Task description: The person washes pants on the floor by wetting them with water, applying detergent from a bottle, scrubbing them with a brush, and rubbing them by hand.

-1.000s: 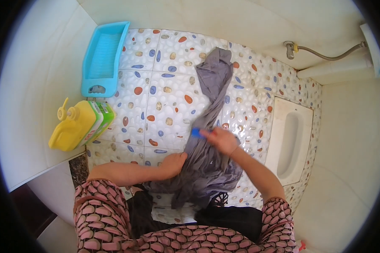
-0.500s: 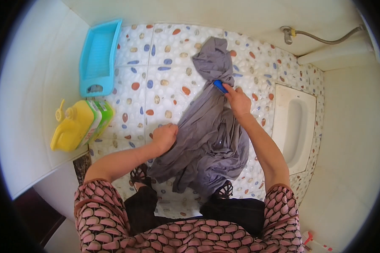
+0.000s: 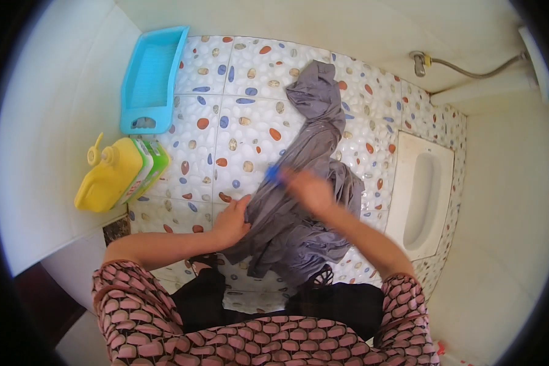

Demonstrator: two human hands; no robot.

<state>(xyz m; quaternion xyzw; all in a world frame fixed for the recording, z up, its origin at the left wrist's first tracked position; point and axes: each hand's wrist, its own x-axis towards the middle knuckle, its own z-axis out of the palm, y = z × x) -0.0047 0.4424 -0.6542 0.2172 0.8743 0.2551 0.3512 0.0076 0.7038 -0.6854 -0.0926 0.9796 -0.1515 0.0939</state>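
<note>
A wet-looking, wrinkled grey garment [image 3: 299,213] lies stretched over the floor in front of me, one narrow end reaching away and a bunched heap near my feet. My left hand [image 3: 232,221] is closed on its left edge, thumb uppermost. A blue scrubbing brush [image 3: 274,175] is held in my right hand [image 3: 311,192], over the upper left side of the fabric. Motion smears the brush and those fingers, and the hand covers part of the brush. Whether the bristles touch the cloth at this instant is hard to see.
A light-blue plastic washboard basin [image 3: 146,79] lies by the left wall, with a yellow detergent jug [image 3: 113,174] nearer me. To the right, a white squat toilet [image 3: 422,195] is set in the pebble-patterned tile floor [image 3: 250,131]. A tap with a hose [image 3: 419,63] is on the far wall.
My right hand has brought the brush nearer and to the left along the garment. The left hand keeps its grip on the edge, slightly lower. The view has shifted a little.
</note>
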